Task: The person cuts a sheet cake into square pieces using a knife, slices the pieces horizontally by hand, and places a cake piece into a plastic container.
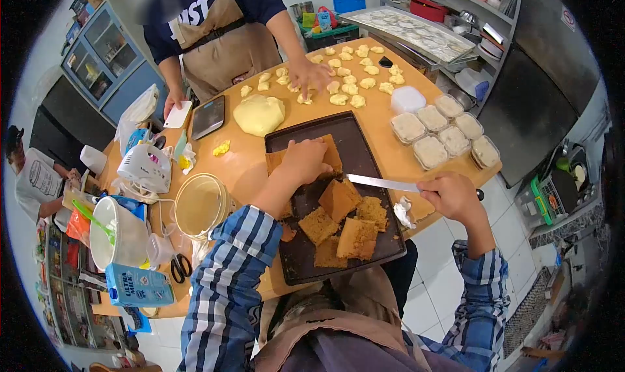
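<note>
My left hand [305,161] is on a large slab of brown sponge cake [333,154] at the far end of a dark baking tray [296,269], its fingers curled over the cake. In my right hand [450,194] is a long knife [381,183], gripped by its dark handle. The blade points left over the tray's right edge, its tip close to the slab. Several cut cake pieces [338,200] lie heaped in the near half of the tray. A crumpled white wrapper [403,212] sits beside the tray, below the blade.
Across the table a person [224,40] touches dough lumps [338,100] beside a big dough ball [259,115]. Lidded plastic tubs [431,154] stand at right. At left are a mixer [144,169], a white bucket [111,238], a milk carton [138,286] and scissors [180,268].
</note>
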Tool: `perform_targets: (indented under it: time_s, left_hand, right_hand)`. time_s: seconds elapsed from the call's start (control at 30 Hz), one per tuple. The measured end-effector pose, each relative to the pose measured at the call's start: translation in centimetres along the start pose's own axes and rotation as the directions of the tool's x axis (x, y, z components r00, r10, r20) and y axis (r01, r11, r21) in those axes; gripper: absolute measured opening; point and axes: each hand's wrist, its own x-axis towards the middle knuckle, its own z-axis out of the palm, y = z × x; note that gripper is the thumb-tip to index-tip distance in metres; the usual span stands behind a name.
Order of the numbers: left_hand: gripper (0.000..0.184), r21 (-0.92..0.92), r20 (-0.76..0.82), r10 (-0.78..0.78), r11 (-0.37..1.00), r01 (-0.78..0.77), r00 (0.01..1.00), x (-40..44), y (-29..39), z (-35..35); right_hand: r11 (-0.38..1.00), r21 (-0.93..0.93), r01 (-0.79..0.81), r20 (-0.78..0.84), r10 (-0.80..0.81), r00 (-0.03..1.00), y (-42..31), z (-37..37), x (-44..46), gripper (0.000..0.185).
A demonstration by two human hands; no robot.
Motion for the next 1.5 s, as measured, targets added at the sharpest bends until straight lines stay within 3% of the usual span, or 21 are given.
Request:
perform_targets:
  time_s: [0.17, 0.47, 0.57, 0.67, 0.87, 1.07, 1.37, 1.5]
  left_hand:
    - [0.04, -0.013, -0.001, -0.006, 1.0, 0.006, 1.0, 0.3, -0.1, 0.1]
    - [0.038, -0.026, 0.011, -0.011, 1.0, 0.012, 1.0, 0.5, -0.3, 0.1]
    - [0.038, -0.037, 0.022, -0.021, 0.999, 0.022, 1.0, 0.4, -0.2, -0.1]
    - [0.038, -0.041, 0.032, -0.025, 0.999, 0.026, 0.999, 0.4, -0.1, -0.4]
    - [0.037, -0.054, 0.036, -0.032, 0.998, 0.034, 0.999, 0.4, -0.2, -0.4]
    - [0.037, -0.056, 0.024, -0.032, 0.998, 0.033, 0.999, 0.7, -0.4, -0.1]
    - [0.047, -0.02, -0.005, 0.001, 1.0, -0.002, 1.0, 0.7, -0.5, -0.3]
    - [0.047, -0.015, 0.0, 0.004, 1.0, -0.004, 1.0, 1.0, -0.7, -0.2]
  right_hand:
    - [1.0, 0.015, 0.001, 0.103, -0.003, 0.995, 0.0, 1.5, 1.7, 0.02]
    - [0.954, 0.281, 0.101, -0.005, -0.104, 0.995, 0.9, 3.3, 2.3, 0.021]
    - [0.966, 0.256, 0.038, 0.078, -0.06, 0.995, 0.5, 2.6, 2.1, 0.021]
    - [0.965, 0.256, 0.058, 0.045, -0.072, 0.996, 0.5, 2.6, 2.0, 0.02]
    - [0.998, 0.03, 0.056, -0.008, -0.056, 0.998, 0.0, 1.2, 1.1, 0.022]
    - [0.999, 0.04, -0.008, -0.023, 0.009, 1.0, 0.9, 0.3, 0.1, 0.02]
    - [0.966, 0.258, 0.013, -0.021, -0.008, 1.0, 0.9, 2.5, 1.5, 0.022]
    - [0.969, 0.246, -0.009, 0.009, 0.006, 1.0, 1.1, 2.4, 1.3, 0.022]
